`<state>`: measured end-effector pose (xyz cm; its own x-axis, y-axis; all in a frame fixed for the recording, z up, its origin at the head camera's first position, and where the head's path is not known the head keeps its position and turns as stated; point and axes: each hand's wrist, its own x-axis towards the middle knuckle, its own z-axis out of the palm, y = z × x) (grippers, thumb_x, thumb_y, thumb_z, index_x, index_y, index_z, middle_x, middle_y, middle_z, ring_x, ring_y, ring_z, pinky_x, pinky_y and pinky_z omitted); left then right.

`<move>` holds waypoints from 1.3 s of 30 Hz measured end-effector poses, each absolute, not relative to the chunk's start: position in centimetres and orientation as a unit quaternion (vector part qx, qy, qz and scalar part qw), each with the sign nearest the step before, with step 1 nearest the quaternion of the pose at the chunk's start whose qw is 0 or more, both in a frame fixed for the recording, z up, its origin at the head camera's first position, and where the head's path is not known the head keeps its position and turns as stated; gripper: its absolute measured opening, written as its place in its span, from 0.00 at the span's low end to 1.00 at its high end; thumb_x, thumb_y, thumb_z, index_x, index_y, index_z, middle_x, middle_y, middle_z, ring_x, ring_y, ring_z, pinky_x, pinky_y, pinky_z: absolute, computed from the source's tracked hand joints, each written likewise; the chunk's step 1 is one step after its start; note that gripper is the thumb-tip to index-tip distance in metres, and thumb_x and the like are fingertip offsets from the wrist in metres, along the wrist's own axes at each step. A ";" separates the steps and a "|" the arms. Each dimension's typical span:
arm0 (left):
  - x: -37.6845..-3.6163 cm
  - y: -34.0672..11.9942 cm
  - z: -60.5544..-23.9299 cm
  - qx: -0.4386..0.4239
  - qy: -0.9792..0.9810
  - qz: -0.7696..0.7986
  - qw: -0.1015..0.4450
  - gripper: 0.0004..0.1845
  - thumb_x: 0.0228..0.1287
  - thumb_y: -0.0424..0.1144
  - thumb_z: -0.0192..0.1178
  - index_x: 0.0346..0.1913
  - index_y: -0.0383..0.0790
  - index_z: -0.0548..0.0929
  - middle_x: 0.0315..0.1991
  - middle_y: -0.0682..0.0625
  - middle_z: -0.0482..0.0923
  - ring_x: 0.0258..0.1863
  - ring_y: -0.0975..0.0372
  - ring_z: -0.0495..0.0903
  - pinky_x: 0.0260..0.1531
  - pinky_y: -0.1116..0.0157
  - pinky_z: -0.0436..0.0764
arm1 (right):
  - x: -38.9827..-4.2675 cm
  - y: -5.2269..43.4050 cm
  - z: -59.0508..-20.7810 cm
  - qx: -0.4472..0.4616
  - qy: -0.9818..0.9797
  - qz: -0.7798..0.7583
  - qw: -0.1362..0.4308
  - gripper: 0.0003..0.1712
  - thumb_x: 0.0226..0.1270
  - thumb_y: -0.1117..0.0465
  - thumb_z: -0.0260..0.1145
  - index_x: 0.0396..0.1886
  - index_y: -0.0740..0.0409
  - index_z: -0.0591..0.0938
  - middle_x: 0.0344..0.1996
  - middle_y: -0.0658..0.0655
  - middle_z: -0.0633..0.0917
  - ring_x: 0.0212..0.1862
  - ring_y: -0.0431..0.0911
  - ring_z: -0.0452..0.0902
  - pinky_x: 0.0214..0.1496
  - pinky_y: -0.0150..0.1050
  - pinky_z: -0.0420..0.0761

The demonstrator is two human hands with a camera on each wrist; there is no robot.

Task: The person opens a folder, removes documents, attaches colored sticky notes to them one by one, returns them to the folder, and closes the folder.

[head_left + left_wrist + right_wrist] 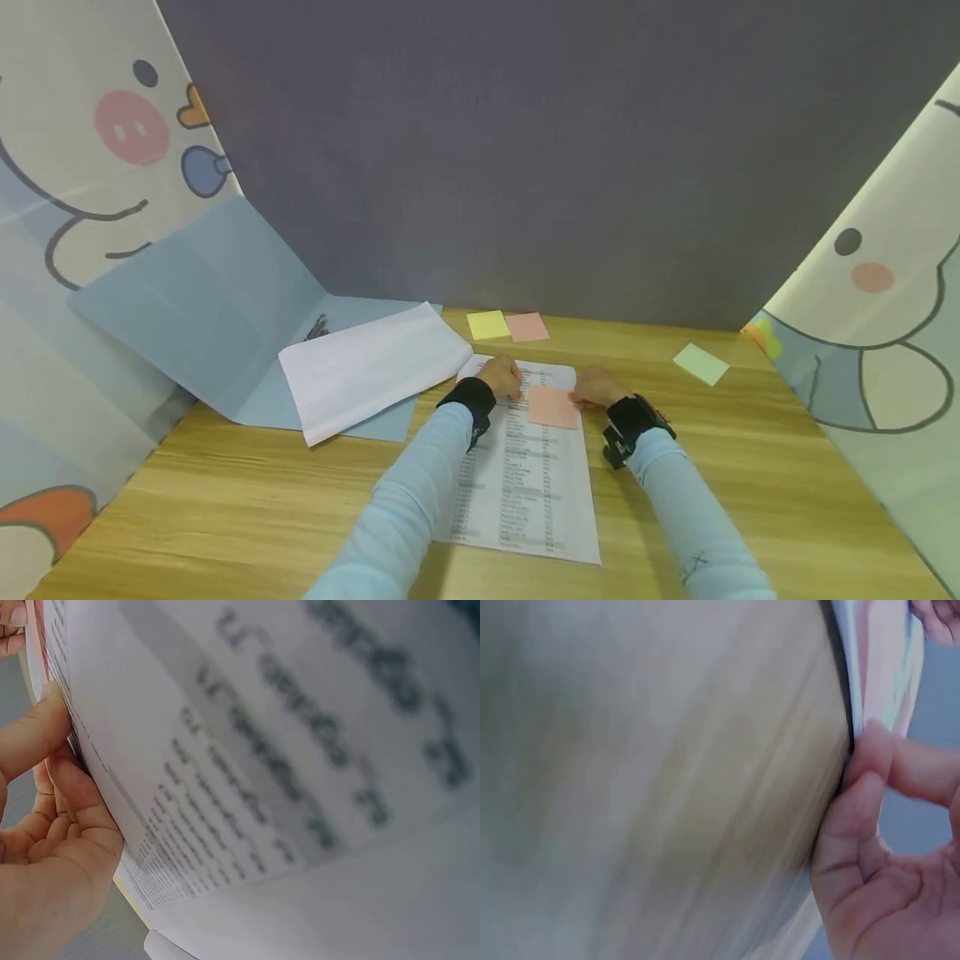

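Note:
A printed sheet of paper point(517, 492) with columns of text lies on the wooden table. On its upper right part is a pink sticky note point(552, 406). My right hand point(597, 387) pinches the note's right side between thumb and forefinger, by the sheet's edge; in the right wrist view the thumb point(874, 746) meets the pink strip. To the note's left, my left hand point(501, 377) rests on the top of the sheet with curled fingers. Its thumb tip point(54, 694) touches the paper in the left wrist view; whether it pinches anything is hidden.
An open blue folder point(225, 300) stands at the left, with a blank white sheet point(375, 367) and a small dark metal object point(317, 327) on it. Yellow point(488, 325), pink point(527, 327) and pale green point(701, 364) sticky notes lie farther back. A dark panel point(525, 167) rises behind.

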<state>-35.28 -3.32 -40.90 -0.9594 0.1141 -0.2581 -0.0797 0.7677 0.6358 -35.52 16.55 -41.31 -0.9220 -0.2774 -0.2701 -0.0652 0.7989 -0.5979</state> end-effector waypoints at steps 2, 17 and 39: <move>-35.4 -3.2 -40.8 0.009 0.928 0.344 0.139 0.09 0.45 0.30 0.69 0.30 0.38 0.79 0.33 0.50 0.74 0.31 0.58 0.69 0.31 0.65 0.70 | -35.5 16.9 -41.0 -0.095 0.922 -0.328 0.180 0.14 0.54 0.65 0.62 0.12 0.58 0.71 0.11 0.48 0.72 0.16 0.39 0.64 0.20 0.28 0.62; -35.4 -4.9 -39.7 0.100 0.912 0.347 0.192 0.12 0.53 0.33 0.61 0.43 0.38 0.79 0.38 0.50 0.73 0.33 0.60 0.70 0.35 0.68 0.68 | -35.9 24.0 -42.4 -0.100 0.791 -0.546 0.257 0.31 0.72 0.60 0.48 0.63 0.80 0.53 0.41 0.57 0.78 0.35 0.37 0.78 0.40 0.28 0.78; -23.5 -10.1 -37.8 0.202 0.842 0.462 0.193 0.14 0.62 0.42 0.58 0.46 0.37 0.79 0.39 0.52 0.78 0.39 0.61 0.73 0.36 0.64 0.73 | -39.3 36.7 -41.5 0.032 0.979 -0.199 0.035 0.36 0.64 0.51 0.56 0.47 0.88 0.65 0.46 0.83 0.72 0.46 0.71 0.70 0.47 0.60 0.71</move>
